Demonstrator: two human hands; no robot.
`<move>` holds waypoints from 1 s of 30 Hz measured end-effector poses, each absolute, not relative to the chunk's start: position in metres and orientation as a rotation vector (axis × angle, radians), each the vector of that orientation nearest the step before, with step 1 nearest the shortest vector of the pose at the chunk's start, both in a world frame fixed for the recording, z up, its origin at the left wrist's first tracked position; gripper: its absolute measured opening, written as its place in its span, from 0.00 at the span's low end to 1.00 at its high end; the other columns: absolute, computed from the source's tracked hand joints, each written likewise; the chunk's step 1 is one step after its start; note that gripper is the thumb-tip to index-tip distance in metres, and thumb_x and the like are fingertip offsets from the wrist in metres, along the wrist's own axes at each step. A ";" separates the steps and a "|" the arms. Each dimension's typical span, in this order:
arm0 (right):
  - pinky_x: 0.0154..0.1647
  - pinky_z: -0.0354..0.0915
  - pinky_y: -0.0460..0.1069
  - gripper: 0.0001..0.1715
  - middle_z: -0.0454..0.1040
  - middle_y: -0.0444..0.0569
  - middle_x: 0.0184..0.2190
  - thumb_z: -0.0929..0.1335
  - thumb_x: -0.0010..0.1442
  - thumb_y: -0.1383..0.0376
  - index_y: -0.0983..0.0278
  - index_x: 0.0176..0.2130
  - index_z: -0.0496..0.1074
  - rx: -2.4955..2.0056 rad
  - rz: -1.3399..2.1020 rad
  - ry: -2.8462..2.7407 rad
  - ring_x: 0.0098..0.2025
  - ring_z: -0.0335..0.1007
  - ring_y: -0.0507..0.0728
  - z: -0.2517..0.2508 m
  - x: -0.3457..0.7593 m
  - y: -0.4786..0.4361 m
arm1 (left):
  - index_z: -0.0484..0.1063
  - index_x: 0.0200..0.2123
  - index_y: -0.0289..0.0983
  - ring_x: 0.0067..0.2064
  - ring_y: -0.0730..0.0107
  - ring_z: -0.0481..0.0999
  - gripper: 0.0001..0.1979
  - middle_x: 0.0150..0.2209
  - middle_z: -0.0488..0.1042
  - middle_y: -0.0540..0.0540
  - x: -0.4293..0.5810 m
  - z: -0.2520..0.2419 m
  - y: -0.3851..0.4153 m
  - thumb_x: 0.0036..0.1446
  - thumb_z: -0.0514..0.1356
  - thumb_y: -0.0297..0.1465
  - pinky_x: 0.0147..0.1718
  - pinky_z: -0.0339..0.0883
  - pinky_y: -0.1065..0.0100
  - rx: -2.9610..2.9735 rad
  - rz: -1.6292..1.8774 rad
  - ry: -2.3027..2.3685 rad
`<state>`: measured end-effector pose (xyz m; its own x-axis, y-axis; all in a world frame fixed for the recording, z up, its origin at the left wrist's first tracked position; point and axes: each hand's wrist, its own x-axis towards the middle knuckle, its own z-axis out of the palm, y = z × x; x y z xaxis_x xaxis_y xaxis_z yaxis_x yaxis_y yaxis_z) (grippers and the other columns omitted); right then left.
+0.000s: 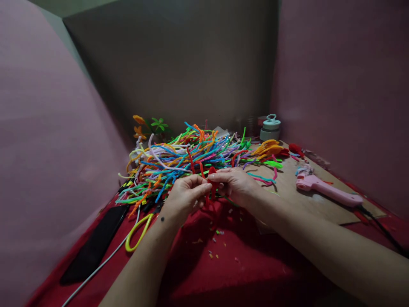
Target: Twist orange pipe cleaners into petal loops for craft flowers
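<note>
Both my hands meet over the front of the table, pinching red pipe cleaners (213, 172). My left hand (188, 192) has its thumb and fingertips closed on a red strand. Beside it, my right hand (234, 181) is closed on a bunched red piece, whose top pokes up above the fingers. Red ends dangle below the fingertips, and their exact shape is partly hidden. Just behind the hands lies a big heap of many-coloured pipe cleaners (172, 155). Yellow-handled scissors (139, 233) rest left of my left wrist, their blades hidden under the heap.
On the right, a pink glue gun (332, 192) with a black cord lies on a brown board (287, 209). A black phone (96, 243) and white cable (108, 258) are at left. A pale green bottle (270, 128) stands behind. Small scraps dot the red cloth (198, 273).
</note>
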<state>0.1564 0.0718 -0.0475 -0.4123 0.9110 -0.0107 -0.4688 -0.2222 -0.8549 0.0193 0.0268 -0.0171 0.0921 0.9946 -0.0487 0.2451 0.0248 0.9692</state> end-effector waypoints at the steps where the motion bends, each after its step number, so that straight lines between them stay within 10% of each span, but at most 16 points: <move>1: 0.18 0.49 0.44 0.08 0.66 0.41 0.15 0.73 0.36 0.68 0.68 0.19 0.69 -0.663 1.807 -0.975 0.17 0.55 0.46 -0.047 0.156 0.071 | 0.66 0.24 0.35 0.13 0.82 0.56 0.11 0.12 0.62 0.56 0.021 -0.017 0.026 0.46 0.63 0.37 0.12 0.46 0.77 1.434 0.981 1.345; 10: 0.18 0.46 0.45 0.08 0.63 0.40 0.12 0.71 0.35 0.71 0.68 0.16 0.66 -0.711 1.765 -0.782 0.16 0.53 0.45 -0.041 0.153 0.062 | 0.66 0.23 0.35 0.23 0.77 0.59 0.08 0.20 0.63 0.53 0.029 -0.023 0.021 0.50 0.57 0.32 0.21 0.53 0.75 2.008 0.968 1.458; 30: 0.19 0.48 0.44 0.10 0.63 0.39 0.15 0.73 0.36 0.68 0.68 0.20 0.69 -0.577 1.859 -0.809 0.17 0.53 0.45 -0.049 0.149 0.061 | 0.65 0.22 0.34 0.12 0.85 0.53 0.13 0.12 0.61 0.56 0.018 -0.026 0.030 0.47 0.63 0.37 0.12 0.43 0.79 1.217 0.959 1.179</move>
